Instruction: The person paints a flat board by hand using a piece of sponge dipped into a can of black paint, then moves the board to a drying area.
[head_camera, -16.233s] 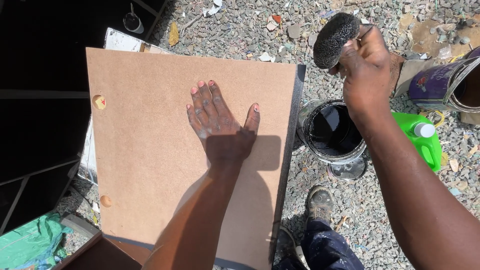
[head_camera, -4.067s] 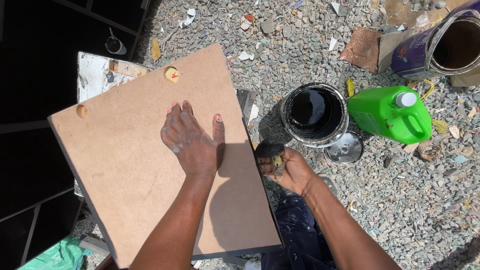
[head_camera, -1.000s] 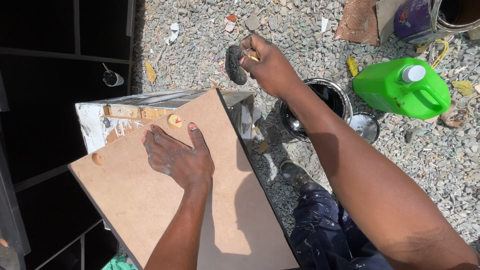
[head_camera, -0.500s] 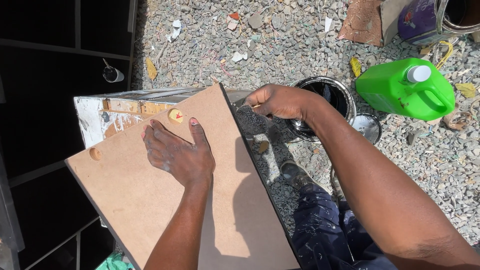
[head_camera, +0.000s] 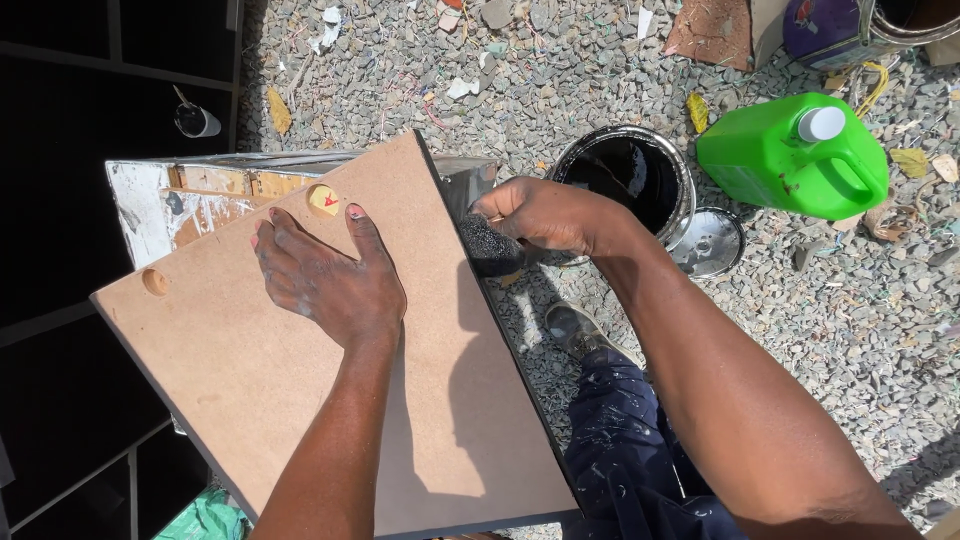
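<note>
While left hand (head_camera: 325, 285) flattens board (head_camera: 300, 390), sponge-gripping right hand (head_camera: 545, 213).

The purple can (head_camera: 835, 25) is cut off by the top edge. The board (head_camera: 300, 400) hides most of the paint-stained box (head_camera: 190, 195) beneath. The right hand (head_camera: 545, 212) covers part of the black sponge (head_camera: 487, 245).

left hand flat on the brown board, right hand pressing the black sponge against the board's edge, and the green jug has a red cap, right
Not quite: the cap on the green plastic jug is white, as the head view shows. The rest holds: the left hand lies flat on the brown fibreboard panel, and the right hand presses the black sponge to its edge.
</note>
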